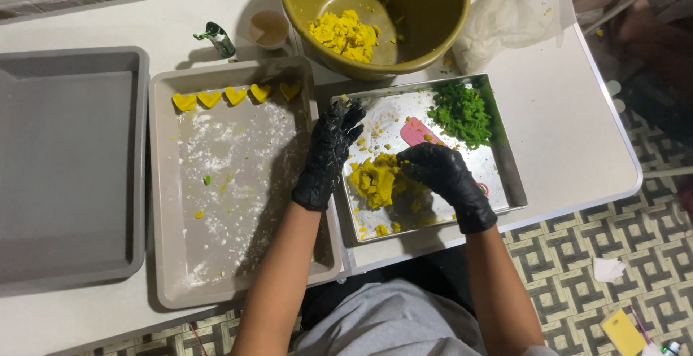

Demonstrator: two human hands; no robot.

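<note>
left hand [328, 155] fingers spread at steel tray [509, 176] edge; right hand [442, 176] fingers pinch yellow dough [374, 181].

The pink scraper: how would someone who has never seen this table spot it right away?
Find the shiny metal tray in front of the olive bowl. The pink scraper lies flat in it, between the green dough and the yellow dough, just above the right hand. It is the only pink, smooth-edged thing there.
</note>
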